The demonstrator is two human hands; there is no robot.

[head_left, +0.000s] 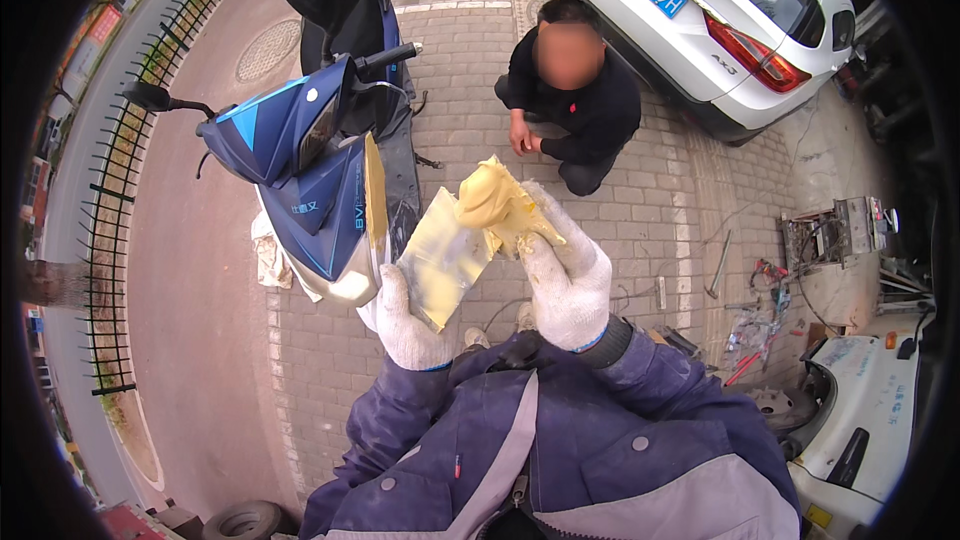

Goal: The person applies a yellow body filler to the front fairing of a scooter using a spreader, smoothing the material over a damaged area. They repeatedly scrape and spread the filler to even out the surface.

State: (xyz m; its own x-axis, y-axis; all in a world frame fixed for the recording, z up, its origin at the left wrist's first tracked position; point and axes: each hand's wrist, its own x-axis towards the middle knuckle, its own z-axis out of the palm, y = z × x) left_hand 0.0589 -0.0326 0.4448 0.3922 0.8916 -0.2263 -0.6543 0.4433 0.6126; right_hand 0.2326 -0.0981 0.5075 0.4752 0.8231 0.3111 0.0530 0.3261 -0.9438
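My left hand [408, 330], in a white knit glove, grips the lower left edge of a flat, shiny sheet [436, 262] smeared with pale yellow putty. In my white-gloved right hand [566, 285], the fingers close round a putty spreader [540, 226]. A thick yellow lump of putty [484, 196] sits on the spreader, over the sheet's upper right corner; whether the two touch I cannot tell. Just beyond my left hand stands a blue motor scooter [318, 208]. Yellow material [375, 190] coats the edge of its front panel.
A person [575, 90] in dark clothes squats on the brick paving ahead. A white car [700, 25] is parked behind. To the right lie a hammer [719, 265], scattered tools and a white vehicle panel [862, 410]. A metal fence [112, 200] runs along the left.
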